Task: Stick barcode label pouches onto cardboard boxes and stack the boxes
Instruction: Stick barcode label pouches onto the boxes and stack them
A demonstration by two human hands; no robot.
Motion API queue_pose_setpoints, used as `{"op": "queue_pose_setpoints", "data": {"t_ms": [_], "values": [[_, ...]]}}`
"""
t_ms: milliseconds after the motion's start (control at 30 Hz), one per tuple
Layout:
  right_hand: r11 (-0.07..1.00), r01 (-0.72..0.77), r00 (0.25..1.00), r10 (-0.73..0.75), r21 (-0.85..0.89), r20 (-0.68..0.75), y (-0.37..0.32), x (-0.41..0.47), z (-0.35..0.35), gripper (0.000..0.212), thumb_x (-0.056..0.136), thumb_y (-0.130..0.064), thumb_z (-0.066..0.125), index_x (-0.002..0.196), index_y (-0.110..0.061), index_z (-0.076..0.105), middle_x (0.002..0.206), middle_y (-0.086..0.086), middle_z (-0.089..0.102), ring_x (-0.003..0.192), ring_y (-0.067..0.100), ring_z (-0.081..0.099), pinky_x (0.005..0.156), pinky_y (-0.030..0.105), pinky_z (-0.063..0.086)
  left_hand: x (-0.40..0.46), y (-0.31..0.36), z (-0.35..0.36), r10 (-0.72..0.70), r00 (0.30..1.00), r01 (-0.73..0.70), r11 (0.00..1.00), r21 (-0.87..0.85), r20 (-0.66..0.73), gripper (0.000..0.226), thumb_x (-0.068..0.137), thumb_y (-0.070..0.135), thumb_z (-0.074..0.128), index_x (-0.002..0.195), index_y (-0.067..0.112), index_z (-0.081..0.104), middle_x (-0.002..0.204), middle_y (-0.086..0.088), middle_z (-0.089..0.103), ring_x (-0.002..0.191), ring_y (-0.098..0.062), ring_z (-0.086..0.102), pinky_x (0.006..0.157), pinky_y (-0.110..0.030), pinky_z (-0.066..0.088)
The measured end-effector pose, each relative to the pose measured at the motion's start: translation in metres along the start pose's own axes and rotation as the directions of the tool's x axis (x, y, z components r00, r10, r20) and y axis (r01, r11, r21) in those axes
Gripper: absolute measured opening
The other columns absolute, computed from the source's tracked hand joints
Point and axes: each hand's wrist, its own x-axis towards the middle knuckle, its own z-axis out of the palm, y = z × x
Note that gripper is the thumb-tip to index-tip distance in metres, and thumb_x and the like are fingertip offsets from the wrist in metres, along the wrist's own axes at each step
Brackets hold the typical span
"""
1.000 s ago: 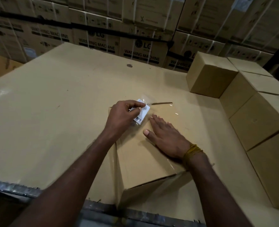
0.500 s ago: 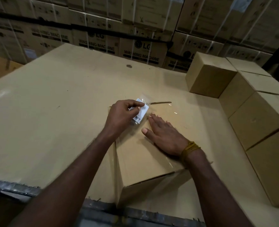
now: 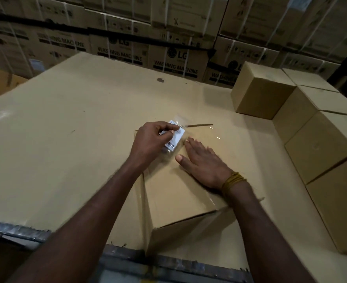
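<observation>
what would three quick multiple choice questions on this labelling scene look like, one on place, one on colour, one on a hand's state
1. Where does the label pouch sit?
A. over the far end of the box under the hands
B. on the row of boxes at the right
C. on the bare work surface at the left

2. What colour is the band on the wrist of the right hand?
A. red
B. mustard yellow
C. white

3. What is the left hand doing?
A. lying flat on the box
B. pinching the pouch with curled fingers
C. hanging idle off the edge

Key:
1 A, the pouch lies above the far part of the cardboard box.
2 B, the wrist band reads mustard yellow.
3 B, its fingers curl round the pouch while the right hand lies flat on the box.
</observation>
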Motion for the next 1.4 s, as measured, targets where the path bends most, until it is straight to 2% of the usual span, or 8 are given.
{"op": "queue_pose_setpoints", "data": {"t_ms": [267, 500, 600, 800, 1000, 1167, 1300, 1400], "values": [[0.999, 0.032, 0.999, -0.034, 0.035, 0.037, 0.001, -0.076, 0.01, 0.085, 0.082, -0.074, 0.003, 0.156, -0.033, -0.01, 0.159, -0.021, -0.021, 0.146, -0.004, -0.016, 0.118, 0.022, -0.009, 0.0, 0.002, 0.0, 0.008, 1.0, -0.008, 1.0, 0.027, -0.013, 0.027, 0.09, 0.011, 0.061, 0.104, 0.025, 0.08, 0.102, 0.012, 0.076, 0.08, -0.002, 0.067, 0.071, -0.026, 0.048], [1.0, -0.007, 1.0, 0.007, 0.0, -0.002, 0.003, -0.006, -0.003, 0.076, 0.098, -0.064, 0.017, 0.159, -0.023, -0.003, 0.165, -0.006, -0.014, 0.152, 0.01, -0.009, 0.122, 0.033, -0.003, 0.0, 0.001, 0.0, 0.003, 1.0, -0.004, 1.0, 0.025, 0.007, 0.028, 0.091, 0.01, 0.061, 0.105, 0.024, 0.08, 0.104, 0.012, 0.076, 0.09, -0.004, 0.07, 0.075, -0.026, 0.05], [1.0, 0.005, 1.0, -0.005, 0.008, -0.001, 0.004, -0.015, 0.0, 0.076, 0.098, -0.065, 0.016, 0.158, -0.024, -0.006, 0.164, -0.008, -0.016, 0.151, 0.008, -0.011, 0.121, 0.031, -0.005, -0.001, 0.001, -0.001, 0.007, 1.0, -0.007, 1.0, -0.004, -0.007, 0.026, 0.091, 0.011, 0.062, 0.104, 0.024, 0.08, 0.104, 0.012, 0.076, 0.09, -0.003, 0.07, 0.075, -0.025, 0.051], [0.999, 0.041, 0.999, -0.041, -0.005, 0.025, 0.005, -0.075, 0.013, 0.087, 0.082, -0.076, 0.004, 0.156, -0.033, -0.013, 0.158, -0.021, -0.025, 0.146, -0.002, -0.019, 0.117, 0.022, -0.01, -0.002, 0.003, -0.001, 0.008, 1.0, -0.007, 1.0, 0.03, -0.019, 0.03, 0.09, 0.009, 0.059, 0.105, 0.025, 0.08, 0.094, 0.013, 0.074, 0.061, 0.006, 0.056, 0.057, -0.016, 0.039], [1.0, -0.005, 1.0, 0.005, 0.012, 0.002, 0.006, -0.012, -0.005, 0.075, 0.098, -0.063, 0.017, 0.159, -0.024, -0.002, 0.165, -0.008, -0.012, 0.151, 0.007, -0.009, 0.122, 0.032, -0.004, -0.003, 0.005, -0.001, 0.01, 1.0, -0.01, 0.999, 0.04, 0.003, 0.029, 0.091, 0.009, 0.059, 0.105, 0.023, 0.08, 0.101, 0.013, 0.075, 0.071, 0.008, 0.061, 0.06, -0.012, 0.041], [0.997, 0.008, 1.0, -0.008, 0.079, -0.007, 0.008, -0.024, -0.002, 0.078, 0.094, -0.068, 0.013, 0.159, -0.027, -0.001, 0.165, -0.011, -0.011, 0.15, 0.004, -0.008, 0.121, 0.029, -0.004, -0.004, 0.004, -0.001, 0.008, 1.0, -0.008, 1.0, -0.012, -0.011, 0.026, 0.092, 0.011, 0.061, 0.104, 0.025, 0.08, 0.107, 0.013, 0.075, 0.092, 0.0, 0.069, 0.074, -0.022, 0.051], [0.995, 0.023, 1.0, -0.023, 0.093, 0.007, 0.007, -0.067, 0.006, 0.086, 0.081, -0.072, 0.006, 0.158, -0.032, -0.003, 0.162, -0.02, -0.013, 0.148, -0.002, -0.01, 0.118, 0.023, -0.007, -0.003, 0.004, 0.0, 0.006, 1.0, -0.005, 1.0, 0.017, -0.031, 0.031, 0.089, 0.01, 0.059, 0.102, 0.028, 0.08, 0.102, 0.014, 0.076, 0.081, -0.007, 0.069, 0.066, -0.025, 0.046], [0.994, 0.015, 0.998, -0.021, 0.11, 0.052, 0.007, -0.053, -0.003, 0.08, 0.087, -0.068, 0.008, 0.158, -0.031, -0.002, 0.162, -0.019, -0.011, 0.149, -0.001, -0.009, 0.118, 0.025, -0.006, -0.002, 0.005, -0.002, 0.008, 1.0, -0.007, 0.999, 0.041, -0.02, 0.031, 0.089, 0.009, 0.058, 0.104, 0.026, 0.08, 0.102, 0.014, 0.076, 0.073, 0.003, 0.063, 0.062, -0.017, 0.042]]}}
